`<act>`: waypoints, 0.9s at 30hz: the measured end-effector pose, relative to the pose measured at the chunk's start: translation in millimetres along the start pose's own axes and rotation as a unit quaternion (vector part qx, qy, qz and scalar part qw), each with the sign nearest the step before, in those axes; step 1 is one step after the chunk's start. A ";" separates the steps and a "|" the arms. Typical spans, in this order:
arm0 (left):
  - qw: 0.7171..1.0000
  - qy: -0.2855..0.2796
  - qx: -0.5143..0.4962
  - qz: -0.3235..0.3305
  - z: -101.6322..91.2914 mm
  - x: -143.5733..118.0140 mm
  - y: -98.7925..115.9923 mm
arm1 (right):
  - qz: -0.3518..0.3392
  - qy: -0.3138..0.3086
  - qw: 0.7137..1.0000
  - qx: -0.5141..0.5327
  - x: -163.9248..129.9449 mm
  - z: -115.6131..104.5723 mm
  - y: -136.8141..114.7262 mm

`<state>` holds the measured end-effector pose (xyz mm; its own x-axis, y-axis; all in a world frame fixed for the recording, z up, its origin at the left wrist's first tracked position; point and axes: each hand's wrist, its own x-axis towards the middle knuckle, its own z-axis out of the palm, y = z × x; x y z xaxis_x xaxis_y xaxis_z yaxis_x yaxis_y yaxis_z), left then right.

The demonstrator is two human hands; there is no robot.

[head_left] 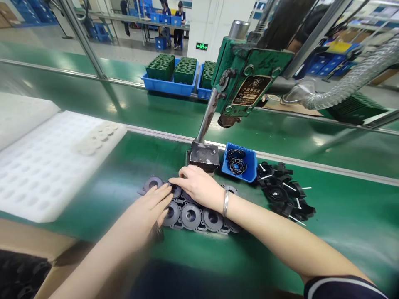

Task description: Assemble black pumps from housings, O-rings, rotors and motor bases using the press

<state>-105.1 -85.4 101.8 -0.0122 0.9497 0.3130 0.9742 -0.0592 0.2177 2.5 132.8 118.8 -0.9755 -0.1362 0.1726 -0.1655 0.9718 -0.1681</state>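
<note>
Grey round moulded plastic housings (190,215), each with a central hole, lie in a tight cluster on the green bench (343,216) directly before the person. Left hand (153,206) lies flat on the left side of the cluster, fingers extended together, fingertips touching a housing; it grips nothing visible. Right hand (199,185), a metal bangle (225,203) at the wrist, rests palm down on the rear of the cluster, fingers loosely spread toward the left, meeting the left fingertips; whether it pinches a part cannot be told. One further housing (152,182) sits at the cluster's left edge.

Near left corner: a cardboard box (21,274) holding dark parts, blurred. Left of the hands, a white foam tray (37,174) with rows of round pockets carries a few white discs (96,139) at its far end.

Right of the hands, a heap of black moulded parts with white pins (285,193). Just behind the hands, a dark metal press block (204,155), and beside it a small blue bin of black rubber rings (238,162). Above these, a green bench press (249,79).

Beyond, blue crates of stacked green trays (174,74) stand.
</note>
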 end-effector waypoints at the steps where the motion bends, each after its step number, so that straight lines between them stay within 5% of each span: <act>1: 1.000 -0.003 0.004 0.004 -0.8 0.1 0.4 | -0.013 -0.010 0.999 -0.028 0.2 -1.5 1.0; 11: 0.998 -0.046 0.033 0.035 -4.9 -1.1 -1.3 | -0.090 -0.046 0.989 -0.106 3.3 -11.9 4.9; 18: 0.993 -0.064 0.084 0.053 0.4 -0.1 3.2 | -0.236 -0.096 0.961 -0.109 3.1 -29.1 17.8; 23: 0.993 -0.047 0.098 0.039 9.2 -1.8 9.3 | -0.202 -0.079 0.976 -0.016 -5.5 -18.7 12.9; 27: 0.998 0.006 0.061 0.029 10.4 -3.7 8.7 | -0.124 0.049 0.986 0.103 -17.4 -22.6 3.8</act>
<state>-94.3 -86.3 93.0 0.0434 0.9420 0.3329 0.9936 -0.0755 0.0839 22.1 143.2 137.2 -0.8845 -0.3360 0.3238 -0.4330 0.8496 -0.3011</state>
